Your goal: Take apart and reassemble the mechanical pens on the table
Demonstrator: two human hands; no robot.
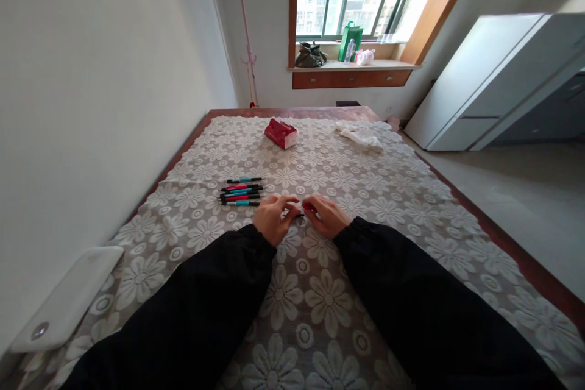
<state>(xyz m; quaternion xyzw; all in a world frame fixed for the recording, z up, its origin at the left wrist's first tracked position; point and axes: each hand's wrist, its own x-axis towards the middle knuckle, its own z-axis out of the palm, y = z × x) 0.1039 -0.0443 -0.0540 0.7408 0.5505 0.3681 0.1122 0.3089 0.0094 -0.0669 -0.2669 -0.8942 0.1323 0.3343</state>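
Observation:
Close together over the patterned tablecloth, my two hands meet near the middle of the view. The fingers of my left hand are pinched on a small black piece, which looks like part of a pen. My right hand has thumb and fingers closed on a small red piece, mostly hidden by the fingertips. Whether the two pieces are joined, I cannot tell. Just beyond my left hand lies a loose row of several pens in black, blue and red.
A lace tablecloth with flowers covers the table. Farther back are a red tissue pack and a crumpled white plastic bag. At the near left, a white oblong object lies by the wall.

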